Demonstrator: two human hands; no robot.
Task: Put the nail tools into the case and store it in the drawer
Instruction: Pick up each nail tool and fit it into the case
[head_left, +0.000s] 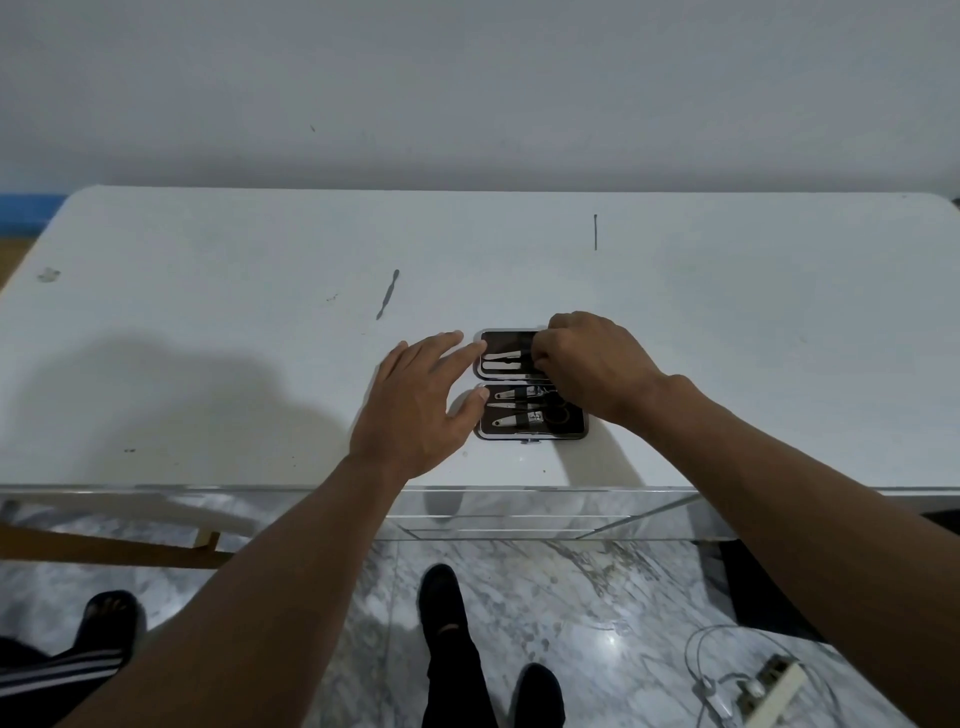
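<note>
A small black case (530, 430) lies open flat on the white table (208, 312), both halves showing several metal nail tools under elastic loops. My left hand (421, 402) lies with straight fingers touching the case's left edge. My right hand (592, 364) is curled over the right side of the far half, fingertips on a tool there; what it pinches is hidden. Two loose tools lie farther back: a flat metal pusher (388, 293) and a thin dark stick (595, 232).
A clear acrylic drawer (519, 519) stands pulled out under the table's front edge, below the case. Marble floor, my feet and a power strip (769, 686) with cable lie below. A wall rises behind the table.
</note>
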